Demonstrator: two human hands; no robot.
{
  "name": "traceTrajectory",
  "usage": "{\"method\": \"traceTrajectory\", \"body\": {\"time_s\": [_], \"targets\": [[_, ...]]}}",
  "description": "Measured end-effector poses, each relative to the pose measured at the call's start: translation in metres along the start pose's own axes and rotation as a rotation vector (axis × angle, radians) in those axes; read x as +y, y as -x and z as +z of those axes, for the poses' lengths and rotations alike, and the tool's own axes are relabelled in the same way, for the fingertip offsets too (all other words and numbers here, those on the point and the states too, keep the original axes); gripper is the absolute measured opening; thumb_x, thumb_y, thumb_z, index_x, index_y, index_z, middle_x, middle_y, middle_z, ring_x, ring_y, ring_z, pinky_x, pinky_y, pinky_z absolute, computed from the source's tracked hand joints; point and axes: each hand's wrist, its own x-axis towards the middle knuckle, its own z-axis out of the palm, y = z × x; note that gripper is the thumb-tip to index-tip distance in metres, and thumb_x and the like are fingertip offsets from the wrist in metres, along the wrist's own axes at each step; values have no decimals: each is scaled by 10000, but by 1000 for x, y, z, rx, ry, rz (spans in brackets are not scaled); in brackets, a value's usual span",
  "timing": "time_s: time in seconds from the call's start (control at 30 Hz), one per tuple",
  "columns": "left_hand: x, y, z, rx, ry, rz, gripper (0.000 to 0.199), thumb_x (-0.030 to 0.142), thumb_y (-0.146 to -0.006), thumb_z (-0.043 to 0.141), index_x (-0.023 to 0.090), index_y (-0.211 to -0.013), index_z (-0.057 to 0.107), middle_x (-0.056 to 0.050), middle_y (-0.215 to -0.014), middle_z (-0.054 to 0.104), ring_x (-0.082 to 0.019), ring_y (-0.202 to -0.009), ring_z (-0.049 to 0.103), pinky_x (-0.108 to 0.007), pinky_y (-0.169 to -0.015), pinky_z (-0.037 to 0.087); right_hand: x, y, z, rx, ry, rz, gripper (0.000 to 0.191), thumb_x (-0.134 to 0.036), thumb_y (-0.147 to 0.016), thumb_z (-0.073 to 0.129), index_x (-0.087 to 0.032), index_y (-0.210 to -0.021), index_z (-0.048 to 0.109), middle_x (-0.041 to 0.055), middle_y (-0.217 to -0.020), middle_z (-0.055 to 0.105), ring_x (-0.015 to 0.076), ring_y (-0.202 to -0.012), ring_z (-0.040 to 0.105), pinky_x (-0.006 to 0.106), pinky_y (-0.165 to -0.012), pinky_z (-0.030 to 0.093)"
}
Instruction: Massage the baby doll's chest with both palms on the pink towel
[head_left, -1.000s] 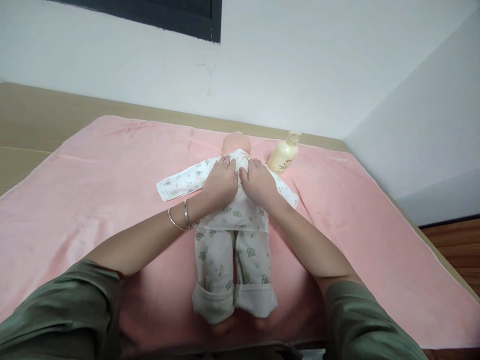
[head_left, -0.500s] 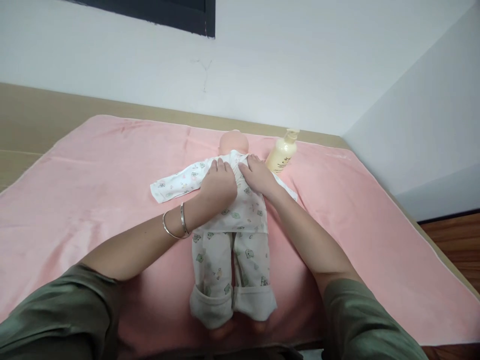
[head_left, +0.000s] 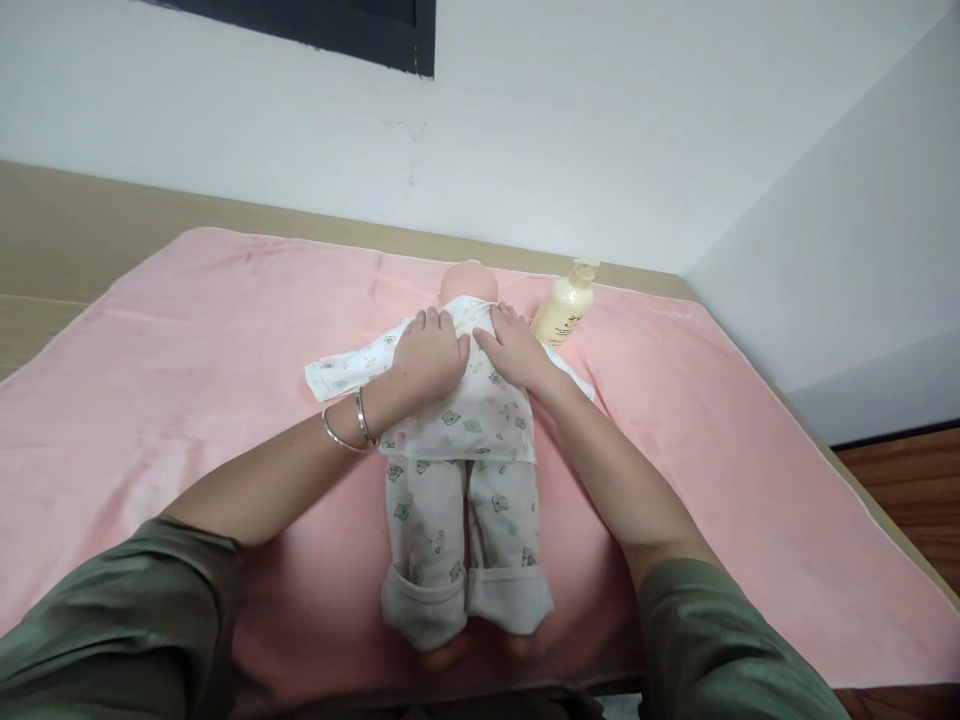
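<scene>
A baby doll (head_left: 469, 283) lies stretched out with its bald head away from me. It wears a white patterned long-sleeved shirt (head_left: 469, 425) and matching pants (head_left: 499, 510) with rolled-up cuffs; bits of its feet show below them. My left hand (head_left: 429, 355) rests on the left upper part of the shirt, fingers laid out and thumb towards the middle. Opposite it, my right hand (head_left: 516, 348) lies flat on the right shoulder area. Neither hand appears to grasp the cloth. The shirt's sleeves spread out to both sides, the right one partly hidden behind my hand and forearm.
Just right of the doll's shoulder stands a pale yellow pump bottle (head_left: 564, 308). Under everything a pink cloth (head_left: 225, 330) covers a light wooden surface (head_left: 60, 215). A white wall (head_left: 562, 130) rises behind, with a dark frame (head_left: 360, 35) at the top.
My left hand has shifted slightly left, and its fingers have flattened and its thumb come into view on the shirt. The right hand stays nearly where it was.
</scene>
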Motion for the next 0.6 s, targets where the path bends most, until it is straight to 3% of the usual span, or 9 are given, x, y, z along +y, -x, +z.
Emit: {"method": "traceTrajectory", "body": {"time_s": [0.1, 0.23, 0.33, 0.43, 0.6], "targets": [[7, 12, 1, 14, -71, 151, 436, 199, -924, 401, 23, -1248, 633, -289, -1313, 647, -399, -1344, 541, -554, -1140, 398, 12, -8, -1, -3, -41, -49, 653, -500, -1048, 340, -38, -1498, 440, 231, -1603, 434, 334, -1530, 356, 485, -1271, 268], [8, 8, -5, -80, -221, 246, 358, 103, -865, 410, 43, -1042, 716, -264, -1114, 709, -368, -1173, 636, -495, -1047, 468, -6, 6, -2, 33, 64, -21, 592, -416, -1066, 316, 11, -1442, 478, 274, -1518, 512, 371, -1459, 437, 506, -1230, 319], [-2, -7, -8, -46, -113, 86, 399, 215, -970, 339, 70, -1048, 703, -236, -1110, 718, -334, -1091, 672, -456, -972, 514, -29, 24, -1, 83, 167, 49, 544, -352, -1067, 296, 22, -1393, 518, 291, -1423, 583, 398, -1355, 525, 522, -1164, 386], [-12, -20, -7, -52, 40, -111, 552, 395, -1041, 232, 91, -1107, 687, -216, -1111, 741, -334, -1026, 699, -449, -883, 542, -40, 31, 0, 113, 194, 72, 547, -353, -1062, 320, 31, -1399, 514, 292, -1411, 584, 402, -1348, 522, 503, -1162, 390], [-3, -11, -7, 13, -64, -99, 523, 353, -1043, 269, 56, -1081, 697, -229, -1104, 739, -329, -1058, 693, -438, -932, 520, -12, 8, 0, 73, 19, 66, 535, -434, -1061, 347, -42, -1348, 571, 239, -1380, 620, 373, -1318, 549, 489, -1128, 430]]}}
